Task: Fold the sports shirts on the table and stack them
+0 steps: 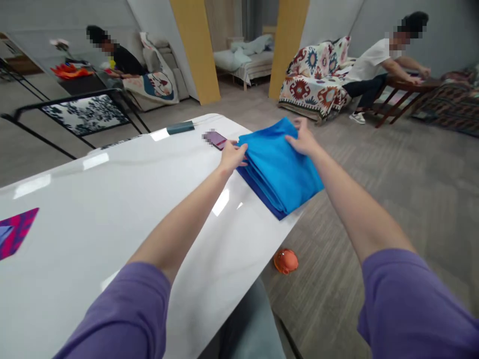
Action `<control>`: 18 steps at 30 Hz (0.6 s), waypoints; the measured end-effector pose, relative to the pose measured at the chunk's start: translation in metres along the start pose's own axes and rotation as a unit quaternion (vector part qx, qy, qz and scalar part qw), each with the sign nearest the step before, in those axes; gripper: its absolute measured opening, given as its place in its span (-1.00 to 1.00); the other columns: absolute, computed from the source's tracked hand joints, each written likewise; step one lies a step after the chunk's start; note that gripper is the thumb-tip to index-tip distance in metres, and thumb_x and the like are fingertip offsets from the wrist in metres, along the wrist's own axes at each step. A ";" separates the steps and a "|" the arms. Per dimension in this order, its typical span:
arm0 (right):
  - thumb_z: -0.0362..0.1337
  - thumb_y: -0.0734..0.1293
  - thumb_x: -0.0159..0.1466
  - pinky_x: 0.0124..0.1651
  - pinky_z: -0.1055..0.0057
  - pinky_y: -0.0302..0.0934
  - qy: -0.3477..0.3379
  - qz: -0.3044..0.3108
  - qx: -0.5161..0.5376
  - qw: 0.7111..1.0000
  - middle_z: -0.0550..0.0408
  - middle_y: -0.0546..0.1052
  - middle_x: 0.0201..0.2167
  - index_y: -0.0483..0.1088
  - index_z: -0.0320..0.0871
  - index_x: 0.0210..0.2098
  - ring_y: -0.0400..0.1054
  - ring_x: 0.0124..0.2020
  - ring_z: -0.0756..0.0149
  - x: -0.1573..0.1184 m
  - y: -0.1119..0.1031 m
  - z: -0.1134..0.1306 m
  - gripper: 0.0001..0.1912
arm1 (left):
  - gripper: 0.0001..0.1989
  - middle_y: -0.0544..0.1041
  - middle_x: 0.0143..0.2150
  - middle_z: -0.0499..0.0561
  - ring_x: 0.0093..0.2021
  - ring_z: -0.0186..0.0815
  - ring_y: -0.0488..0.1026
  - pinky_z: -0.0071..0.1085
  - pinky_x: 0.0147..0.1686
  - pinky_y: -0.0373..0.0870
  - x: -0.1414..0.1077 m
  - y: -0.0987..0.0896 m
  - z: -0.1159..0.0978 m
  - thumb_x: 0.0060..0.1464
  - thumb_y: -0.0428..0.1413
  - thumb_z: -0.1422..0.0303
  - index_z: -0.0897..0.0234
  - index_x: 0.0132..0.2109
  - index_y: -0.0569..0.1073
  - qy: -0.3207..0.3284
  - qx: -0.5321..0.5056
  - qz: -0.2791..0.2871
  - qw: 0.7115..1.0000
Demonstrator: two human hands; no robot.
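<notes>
A folded bright blue cloth lies in layers at the right end of the white table. Beneath it shows the edge of a dark blue cloth. At the blue cloth's left corner, my left hand is closed, thumb and fingers pinching the layers. My right hand grips the far right edge of the same cloth, thumb on top and some fingers hidden behind it. Just beyond my left hand lies a phone with a lit screen, partly covered by the fingers.
The glossy white table carries a dark green case and a red-and-purple cloth. A chair stands at the far side. An orange round object sits on the floor. Two people work farther back, left and right.
</notes>
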State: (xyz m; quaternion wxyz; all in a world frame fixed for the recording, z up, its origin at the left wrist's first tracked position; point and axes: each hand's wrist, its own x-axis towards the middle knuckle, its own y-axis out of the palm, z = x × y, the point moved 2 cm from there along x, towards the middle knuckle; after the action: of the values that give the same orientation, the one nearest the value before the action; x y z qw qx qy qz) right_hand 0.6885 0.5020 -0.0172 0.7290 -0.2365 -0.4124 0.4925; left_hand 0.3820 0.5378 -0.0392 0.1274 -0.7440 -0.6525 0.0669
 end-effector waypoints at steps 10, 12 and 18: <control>0.43 0.24 0.47 0.64 -0.60 -0.34 -0.079 0.112 -0.126 0.983 -0.05 0.15 0.69 0.22 0.11 0.63 -0.07 0.69 -0.41 -0.055 0.066 0.024 -0.08 | -0.25 0.62 0.07 0.05 -0.23 -0.28 0.60 -0.33 -0.23 0.54 -0.140 -0.145 0.064 0.36 0.28 0.13 0.13 0.52 0.19 0.119 0.200 0.051 0.971; 0.48 0.23 0.45 0.63 -0.62 -0.30 -0.079 0.146 -0.146 0.975 -0.05 0.12 0.70 0.18 0.13 0.66 -0.08 0.69 -0.42 -0.068 0.074 0.029 -0.03 | -0.24 0.62 0.09 0.04 -0.20 -0.27 0.60 -0.39 -0.34 0.50 -0.207 -0.201 0.070 0.36 0.29 0.09 0.05 0.54 0.19 0.077 0.224 0.025 0.971; 0.54 0.13 0.39 0.55 -0.61 -0.15 -0.088 0.148 -0.178 0.969 -0.24 0.14 0.67 0.18 0.07 0.67 -0.04 0.70 -0.35 -0.077 0.089 0.021 0.08 | -0.31 0.61 0.09 0.08 -0.11 -0.19 0.63 -0.44 -0.45 0.45 -0.423 -0.348 0.106 0.36 0.30 0.05 0.07 0.49 0.30 -0.068 0.228 -0.219 0.946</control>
State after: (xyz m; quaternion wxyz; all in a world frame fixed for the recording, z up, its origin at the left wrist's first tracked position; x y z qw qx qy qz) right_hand 0.6112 0.4666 -0.1011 0.5552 -0.3771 -0.5162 0.5320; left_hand -0.0376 0.1709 -0.0728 0.2602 -0.5274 -0.7740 0.2350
